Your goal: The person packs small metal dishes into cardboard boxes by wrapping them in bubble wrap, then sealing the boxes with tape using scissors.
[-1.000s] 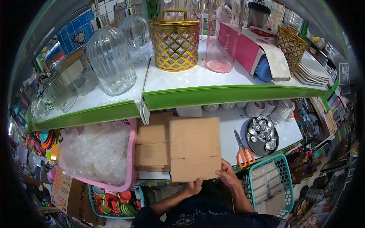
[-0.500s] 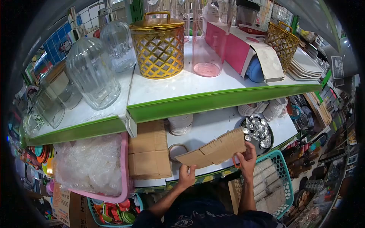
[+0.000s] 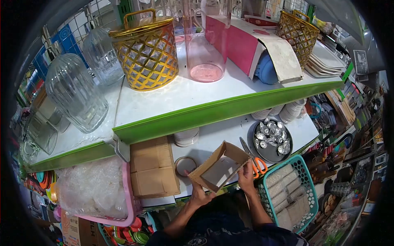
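Both my hands hold a small piece of brown cardboard [image 3: 234, 152] bent into an open, box-like frame, with a pale surface showing inside. My left hand [image 3: 200, 197] grips its lower left corner, and my right hand [image 3: 246, 178] is closed on its right side. Just right of the cardboard, scissors [image 3: 258, 167] with orange handles lie at the shelf edge, close to my right hand. A roll of tape [image 3: 185, 166] sits left of the cardboard. Further left, a larger flat cardboard piece [image 3: 152, 168] rests on the lower shelf [image 3: 213, 133].
A dark round pan [image 3: 271, 153] holds silver foil-like pieces. A teal basket [image 3: 301, 168] with wrapped bundles stands at right, a pink bin [image 3: 130, 205] of clear plastic at left. The green-edged upper shelf [image 3: 230, 110] overhangs, carrying glass bottles [image 3: 78, 94] and a gold basket [image 3: 147, 53].
The cardboard has gone from a nearly flat strip to a bent, box-like frame. The scissors, earlier at my right hand, now lie on the shelf. My view has shifted slightly.
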